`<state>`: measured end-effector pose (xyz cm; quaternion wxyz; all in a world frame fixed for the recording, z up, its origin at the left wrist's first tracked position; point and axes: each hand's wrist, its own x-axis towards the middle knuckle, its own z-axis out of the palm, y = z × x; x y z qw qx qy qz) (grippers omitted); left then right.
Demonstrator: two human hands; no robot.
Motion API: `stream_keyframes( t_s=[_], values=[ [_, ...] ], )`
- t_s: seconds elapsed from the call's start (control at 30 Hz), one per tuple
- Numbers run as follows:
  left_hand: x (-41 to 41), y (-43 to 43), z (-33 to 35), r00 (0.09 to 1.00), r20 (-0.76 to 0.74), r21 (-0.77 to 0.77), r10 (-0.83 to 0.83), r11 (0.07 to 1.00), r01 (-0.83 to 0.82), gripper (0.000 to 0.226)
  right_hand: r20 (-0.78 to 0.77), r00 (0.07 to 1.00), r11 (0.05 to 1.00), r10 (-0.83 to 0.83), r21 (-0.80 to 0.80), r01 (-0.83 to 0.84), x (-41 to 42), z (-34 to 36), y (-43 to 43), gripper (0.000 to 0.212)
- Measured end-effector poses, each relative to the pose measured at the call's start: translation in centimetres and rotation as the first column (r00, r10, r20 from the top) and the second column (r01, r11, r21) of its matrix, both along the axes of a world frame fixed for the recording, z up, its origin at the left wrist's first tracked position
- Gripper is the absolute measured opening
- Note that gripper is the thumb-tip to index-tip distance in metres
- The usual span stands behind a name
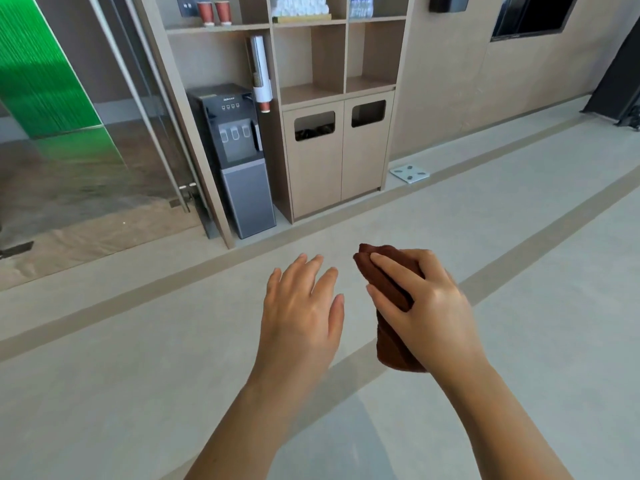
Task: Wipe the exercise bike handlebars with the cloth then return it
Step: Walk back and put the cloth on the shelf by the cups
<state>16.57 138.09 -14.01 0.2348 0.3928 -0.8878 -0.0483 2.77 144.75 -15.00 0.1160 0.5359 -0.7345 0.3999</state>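
A folded dark-brown cloth (389, 344) is gripped in my right hand (426, 303), whose fingers wrap over its upper half while the lower end hangs below my palm. Just to the left of it, my left hand (301, 306) is held out flat, palm down, fingers apart, holding nothing. Both hands hover over the grey floor. No exercise bike or handlebars appear in this view.
Ahead stands a wooden shelf unit (343, 88) with two bin doors (337, 157), a grey water dispenser (235, 157) and a cup holder (260, 74). A glass door (104, 150) is at left. A scale (409, 174) lies on the floor. Dark equipment (623, 88) stands far right.
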Motion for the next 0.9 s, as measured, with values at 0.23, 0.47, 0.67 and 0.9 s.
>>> stream_keyframes(
  t_s=[0.23,0.47,0.67,0.9],
  values=[
    [-7.0,-13.4,-1.0,0.997,-0.062,0.034,0.046,0.998,-0.044,0.042,-0.025,0.996,0.996,0.08,0.028,-0.079,-6.9,-0.7,-13.7,0.034],
    [-13.1,-30.9,-3.0,0.992,-0.098,0.007,0.077,0.997,-0.076,0.036,-0.049,0.993,0.994,0.103,0.051,-0.1,-12.7,-0.9,-31.4,0.033],
    [-16.6,-45.5,-0.5,0.98,-0.179,-0.09,0.09,0.99,-0.108,0.03,-0.073,0.985,0.987,0.159,0.026,-0.158,-17.0,1.8,-46.8,0.034],
    [-21.9,-58.1,1.4,0.982,-0.17,-0.143,0.078,0.984,-0.102,0.032,-0.091,0.97,0.974,0.224,0.022,-0.223,-22.0,3.0,-60.4,0.036]
  ],
)
